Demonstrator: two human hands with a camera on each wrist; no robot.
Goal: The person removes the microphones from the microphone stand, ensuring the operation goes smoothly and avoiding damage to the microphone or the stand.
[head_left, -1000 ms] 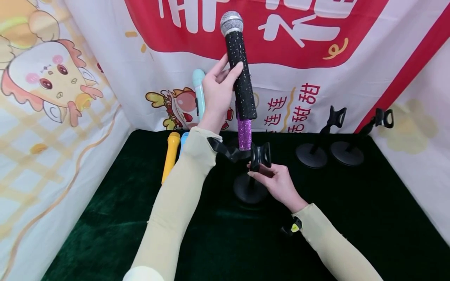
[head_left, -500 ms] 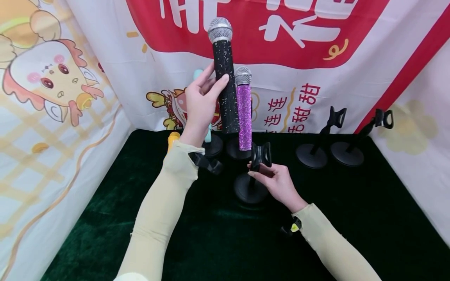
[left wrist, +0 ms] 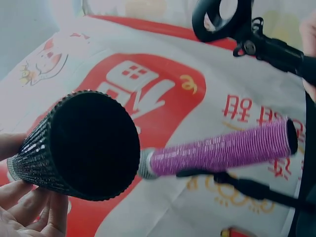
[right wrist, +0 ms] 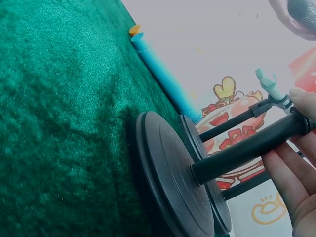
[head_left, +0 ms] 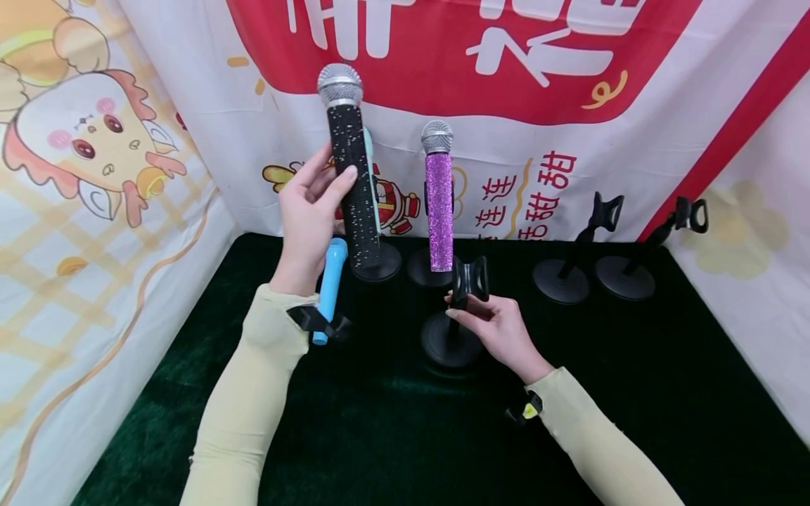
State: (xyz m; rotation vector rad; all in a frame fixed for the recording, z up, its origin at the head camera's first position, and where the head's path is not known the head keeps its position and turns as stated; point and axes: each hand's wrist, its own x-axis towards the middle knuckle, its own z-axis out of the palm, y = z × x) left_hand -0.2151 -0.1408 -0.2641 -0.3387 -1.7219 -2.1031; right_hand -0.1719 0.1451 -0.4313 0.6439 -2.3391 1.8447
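My left hand (head_left: 310, 211) pinches a black glittery microphone (head_left: 354, 183) with a silver mesh head, held upright in the air at the left; its dark hollow end faces the camera in the left wrist view. With my right hand (head_left: 500, 327) I grip the upper stem of a black microphone stand (head_left: 451, 341), just under its holder (head_left: 470, 277). That holder has nothing in it, and the round base rests on the cloth. Behind it, a purple glitter microphone (head_left: 439, 204) sits in another stand. A mint microphone (right wrist: 271, 86) on its stand is mostly hidden behind the black one.
A blue microphone (head_left: 330, 288) lies on the dark green velvet cloth (head_left: 392, 436) beside my left wrist. An orange one (right wrist: 134, 29) shows past it in the right wrist view. Two unfilled stands (head_left: 561, 277) (head_left: 625, 274) stand at the back right, before a printed white-and-red backdrop (head_left: 506, 77).
My left hand has carried the black microphone left and lower, bringing the whole purple microphone and the blue one into sight. My right hand has stayed on the stand.
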